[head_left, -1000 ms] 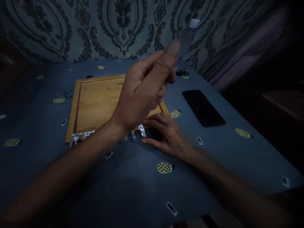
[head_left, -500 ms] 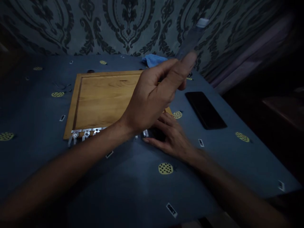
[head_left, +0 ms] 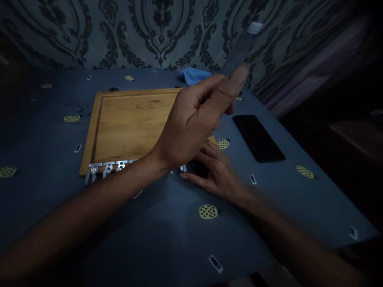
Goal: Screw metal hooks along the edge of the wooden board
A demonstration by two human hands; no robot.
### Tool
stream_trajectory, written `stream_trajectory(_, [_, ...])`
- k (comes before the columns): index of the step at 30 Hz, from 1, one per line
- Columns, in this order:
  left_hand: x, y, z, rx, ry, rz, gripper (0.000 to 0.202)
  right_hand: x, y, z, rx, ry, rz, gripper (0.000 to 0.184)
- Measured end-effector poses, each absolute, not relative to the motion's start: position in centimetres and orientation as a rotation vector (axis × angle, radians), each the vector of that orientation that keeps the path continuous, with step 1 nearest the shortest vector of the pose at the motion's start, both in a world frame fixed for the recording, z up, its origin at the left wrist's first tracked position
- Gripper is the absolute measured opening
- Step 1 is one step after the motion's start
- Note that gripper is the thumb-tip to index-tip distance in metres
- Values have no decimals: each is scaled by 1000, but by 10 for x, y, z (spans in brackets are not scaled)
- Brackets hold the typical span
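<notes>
My left hand is raised over the right part of a wooden board, thumb stretched up and fingers curled away from view; what they hold is hidden. Just beyond the thumb is a clear bottle with a white cap, leaning to the right in view; I cannot tell whether the hand touches it. My right hand is bent round the board's front right corner, its fingertips partly hidden behind the left hand. Its thumb meets small silver metal fittings, which run along the board's front edge with screws in them.
A black phone lies to the right on the blue patterned tablecloth. Behind the board is a crumpled blue cloth. A thin dark item lies to the left. Patterned wall covering rises behind the table.
Both hands keep nearly the same place and pose. The whole view has shifted very slightly; nothing has visibly been taken up or let go.
</notes>
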State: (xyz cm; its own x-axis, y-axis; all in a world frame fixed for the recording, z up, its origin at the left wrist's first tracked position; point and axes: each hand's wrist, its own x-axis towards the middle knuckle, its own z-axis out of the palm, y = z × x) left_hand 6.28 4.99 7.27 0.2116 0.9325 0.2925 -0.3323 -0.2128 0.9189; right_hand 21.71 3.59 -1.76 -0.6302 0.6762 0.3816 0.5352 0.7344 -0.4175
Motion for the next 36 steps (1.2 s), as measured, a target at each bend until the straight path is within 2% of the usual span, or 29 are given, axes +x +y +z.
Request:
stream_trajectory(21, [63, 52, 66, 1250, 594, 1359, 50, 217, 36, -19, -888, -2403, 298, 47])
stream_trajectory(27, [57, 52, 72, 1393, 480, 1132, 35, 217, 33, -16, -913, -2396, 269, 44])
stream_trajectory(36, [57, 50, 79, 1355, 737, 1233, 34, 217, 35, -16, -916, -2416, 351, 45])
